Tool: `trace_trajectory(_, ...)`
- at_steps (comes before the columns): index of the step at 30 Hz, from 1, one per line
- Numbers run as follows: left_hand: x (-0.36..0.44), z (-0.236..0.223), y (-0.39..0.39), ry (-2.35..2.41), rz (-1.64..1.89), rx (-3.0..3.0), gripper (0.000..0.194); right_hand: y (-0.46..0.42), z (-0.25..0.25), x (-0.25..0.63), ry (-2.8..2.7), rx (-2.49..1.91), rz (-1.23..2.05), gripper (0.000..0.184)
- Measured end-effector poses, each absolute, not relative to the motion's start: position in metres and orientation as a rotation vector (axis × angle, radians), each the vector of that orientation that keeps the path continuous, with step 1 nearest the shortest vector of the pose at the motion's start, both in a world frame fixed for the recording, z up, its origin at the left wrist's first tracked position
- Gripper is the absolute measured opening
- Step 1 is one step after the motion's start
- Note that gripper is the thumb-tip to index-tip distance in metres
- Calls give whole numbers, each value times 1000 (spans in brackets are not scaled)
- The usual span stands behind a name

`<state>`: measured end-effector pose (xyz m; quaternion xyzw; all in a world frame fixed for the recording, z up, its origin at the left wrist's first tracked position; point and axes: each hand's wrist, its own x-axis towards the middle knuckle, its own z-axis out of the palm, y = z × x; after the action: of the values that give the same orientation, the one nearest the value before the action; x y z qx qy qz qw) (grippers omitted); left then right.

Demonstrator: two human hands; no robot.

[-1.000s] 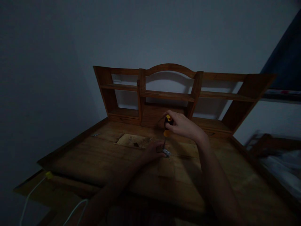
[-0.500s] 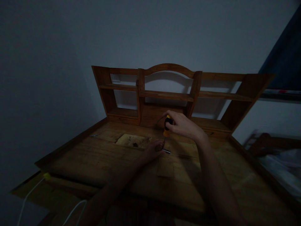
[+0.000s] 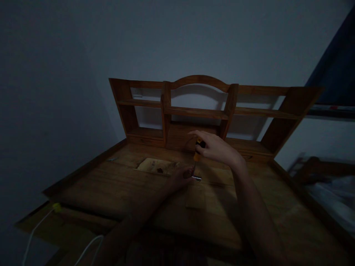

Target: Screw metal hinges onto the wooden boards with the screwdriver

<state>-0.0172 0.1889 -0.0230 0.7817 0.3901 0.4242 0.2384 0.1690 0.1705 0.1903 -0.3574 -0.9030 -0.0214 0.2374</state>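
A small metal piece (image 3: 197, 178), over the middle of the wooden desktop (image 3: 124, 184), was pinched in the nearly closed left hand (image 3: 181, 178). A screwdriver (image 3: 197, 157), shaft pointing down toward it, was gripped in the curled right hand (image 3: 215, 146). A shelf unit (image 3: 197, 112) stood behind.

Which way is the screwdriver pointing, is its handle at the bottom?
No, the screwdriver has its yellow-and-black handle at the top and its thin shaft reaching down toward a shiny metal piece.
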Motion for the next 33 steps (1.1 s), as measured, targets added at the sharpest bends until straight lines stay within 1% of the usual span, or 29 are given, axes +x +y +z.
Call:
trace_trajectory(2,-17,-24,189,1073,1173,2154,27,169,190,165,-2463,-1004,-94,32)
trace_trajectory(3,-17,-25,189,1087,1175,2159,27,168,189,161,-2441,-1052,-145,29)
trace_trajectory(7,-18,-30,191,1114,1196,2179,28,166,185,150,-2325,-1254,-340,39)
trace_trajectory(10,-18,-32,192,1109,1215,2198,31,167,187,154,-2376,-1134,-197,31)
trace_trajectory(13,-16,-30,190,1090,1212,2199,31,168,189,159,-2448,-1001,-51,31)
trace_trajectory(15,-16,-28,189,1072,1205,2184,29,168,189,158,-2425,-1078,-131,28)
trace_trajectory(16,-15,-27,188,1066,1203,2176,28,168,189,157,-2393,-1158,-217,30)
trace_trajectory(18,-15,-25,187,1073,1197,2169,27,167,188,155,-2324,-1314,-381,40)
trace_trajectory(19,-16,-25,186,1086,1196,2167,27,167,188,156,-2306,-1354,-415,42)
trace_trajectory(20,-16,-25,186,1099,1195,2168,27,168,188,157,-2311,-1354,-401,42)
trace_trajectory(22,-16,-25,187,1105,1192,2171,26,169,189,163,-2373,-1244,-266,34)
trace_trajectory(24,-16,-26,187,1083,1203,2184,27,170,191,168,-2438,-1104,-111,33)
trace_trajectory(26,-15,-28,189,1074,1225,2195,29,171,192,170,-2452,-1070,-71,31)
trace_trajectory(28,-16,-29,190,1089,1240,2201,31,170,192,167,-2405,-1182,-182,29)
trace_trajectory(31,-17,-31,190,1098,1256,2215,31,167,191,161,-2326,-1358,-373,41)
trace_trajectory(33,-17,-30,190,1104,1259,2232,28,166,192,160,-2348,-1333,-332,36)
